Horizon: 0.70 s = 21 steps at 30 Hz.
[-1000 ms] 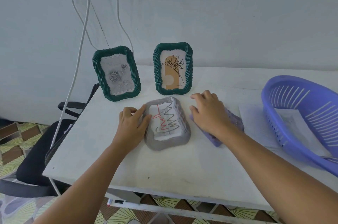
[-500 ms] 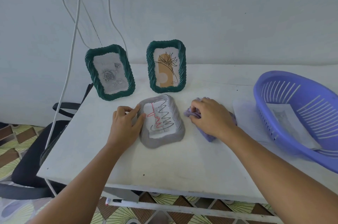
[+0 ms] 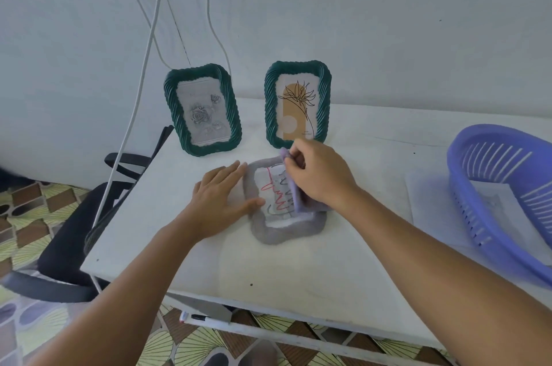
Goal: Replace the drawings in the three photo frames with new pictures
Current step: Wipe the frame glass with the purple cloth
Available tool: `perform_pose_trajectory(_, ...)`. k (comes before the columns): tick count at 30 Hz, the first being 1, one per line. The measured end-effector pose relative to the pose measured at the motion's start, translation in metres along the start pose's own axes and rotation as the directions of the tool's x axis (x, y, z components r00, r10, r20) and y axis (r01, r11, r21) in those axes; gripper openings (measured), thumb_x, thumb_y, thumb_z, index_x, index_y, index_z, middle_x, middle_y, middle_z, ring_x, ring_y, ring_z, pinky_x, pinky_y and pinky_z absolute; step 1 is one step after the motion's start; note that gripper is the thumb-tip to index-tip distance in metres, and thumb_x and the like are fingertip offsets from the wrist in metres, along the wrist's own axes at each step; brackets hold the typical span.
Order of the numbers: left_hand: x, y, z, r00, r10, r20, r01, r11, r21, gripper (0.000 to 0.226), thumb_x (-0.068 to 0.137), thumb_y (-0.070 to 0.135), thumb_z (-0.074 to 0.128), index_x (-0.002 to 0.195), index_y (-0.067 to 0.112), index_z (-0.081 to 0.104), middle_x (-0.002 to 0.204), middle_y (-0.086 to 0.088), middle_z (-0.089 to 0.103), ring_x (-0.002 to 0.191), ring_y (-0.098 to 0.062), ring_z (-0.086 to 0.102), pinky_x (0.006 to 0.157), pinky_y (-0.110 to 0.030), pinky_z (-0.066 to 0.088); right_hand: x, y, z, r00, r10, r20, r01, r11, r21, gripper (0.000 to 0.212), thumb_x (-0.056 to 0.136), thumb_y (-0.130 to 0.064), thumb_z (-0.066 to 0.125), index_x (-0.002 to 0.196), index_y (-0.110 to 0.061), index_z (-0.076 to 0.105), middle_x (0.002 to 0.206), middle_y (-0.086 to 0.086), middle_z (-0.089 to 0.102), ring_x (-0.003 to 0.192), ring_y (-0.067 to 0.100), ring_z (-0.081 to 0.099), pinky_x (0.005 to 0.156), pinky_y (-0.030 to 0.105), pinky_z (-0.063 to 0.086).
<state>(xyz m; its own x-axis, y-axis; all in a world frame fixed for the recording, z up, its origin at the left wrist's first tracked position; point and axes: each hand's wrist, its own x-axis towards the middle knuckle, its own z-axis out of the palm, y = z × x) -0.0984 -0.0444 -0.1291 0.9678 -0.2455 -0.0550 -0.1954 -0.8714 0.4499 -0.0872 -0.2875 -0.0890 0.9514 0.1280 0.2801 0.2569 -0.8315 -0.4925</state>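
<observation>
A grey wavy photo frame [image 3: 277,231] lies flat on the white table [image 3: 298,270], holding a red and black scribble drawing [image 3: 276,195]. My left hand [image 3: 222,198] rests flat against the frame's left edge, fingers spread. My right hand [image 3: 319,176] grips a purple cloth [image 3: 294,191] and presses it on the frame's glass. Two green rope-edged frames stand upright behind: the left one [image 3: 203,110] shows a grey rose picture, the right one [image 3: 298,103] a line flower on an ochre shape.
A purple plastic basket [image 3: 504,195] with paper inside sits at the table's right, on a sheet of paper [image 3: 430,201]. White cables [image 3: 140,79] hang down the wall at left. A black chair [image 3: 74,234] stands left of the table. A marker [image 3: 197,317] lies under the table edge.
My right hand picked up the purple cloth from beside the grey frame and moved it left onto the glass. My left hand flattened against the frame's left side.
</observation>
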Motion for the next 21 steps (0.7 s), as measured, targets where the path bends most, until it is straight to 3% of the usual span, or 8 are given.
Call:
perform_pose_trajectory(5, -0.002, -0.006, 0.000, 0.999, 0.026, 0.048, -0.027, 0.999, 0.029, 0.103, 0.069, 0.096, 0.042, 0.157, 0.047, 0.022, 0.165, 0.026, 0.017, 0.152, -0.008, 0.009, 0.121, -0.036, 0.010, 0.008, 0.002, 0.032, 0.987, -0.094, 0.127, 0.103, 0.992, -0.066, 0.021, 0.099, -0.041, 0.053, 0.101, -0.026, 0.068, 0.101, -0.002, 0.063, 0.092, 0.020, 0.058, 0.079, 0.041, 0.053)
perform_pose_trajectory(9, -0.002, -0.006, 0.001, 0.999, 0.038, 0.021, -0.039, 0.998, 0.046, 0.103, 0.068, 0.096, 0.046, 0.157, 0.050, 0.022, 0.164, 0.028, 0.016, 0.152, -0.006, 0.009, 0.120, -0.032, 0.010, 0.003, 0.018, 0.035, 0.981, -0.138, 0.135, 0.136, 0.990, 0.022, 0.028, 0.096, -0.042, 0.061, 0.120, -0.031, 0.072, 0.117, -0.003, 0.063, 0.109, 0.019, 0.057, 0.091, 0.039, 0.051)
perform_pose_trajectory(15, -0.001, -0.005, -0.003, 0.995, 0.065, 0.071, -0.070, 0.996, 0.058, 0.109, 0.062, 0.098, 0.053, 0.155, 0.055, 0.015, 0.160, 0.036, 0.012, 0.151, -0.004, 0.005, 0.119, -0.030, 0.008, 0.002, 0.020, 0.041, 0.990, -0.133, 0.054, 0.132, 0.991, 0.022, 0.027, 0.092, -0.037, 0.071, 0.117, -0.028, 0.077, 0.108, -0.002, 0.067, 0.102, 0.021, 0.060, 0.084, 0.042, 0.054)
perform_pose_trajectory(21, -0.002, -0.006, -0.004, 0.992, 0.091, 0.090, -0.095, 0.995, 0.039, 0.124, 0.046, 0.104, 0.052, 0.153, 0.057, 0.013, 0.157, 0.039, 0.009, 0.151, -0.005, 0.004, 0.118, -0.028, 0.005, -0.001, 0.011, 0.053, 0.987, -0.158, -0.039, 0.158, 0.987, -0.005, 0.021, 0.092, -0.029, 0.066, 0.108, -0.025, 0.078, 0.100, 0.002, 0.071, 0.093, 0.023, 0.062, 0.078, 0.041, 0.054)
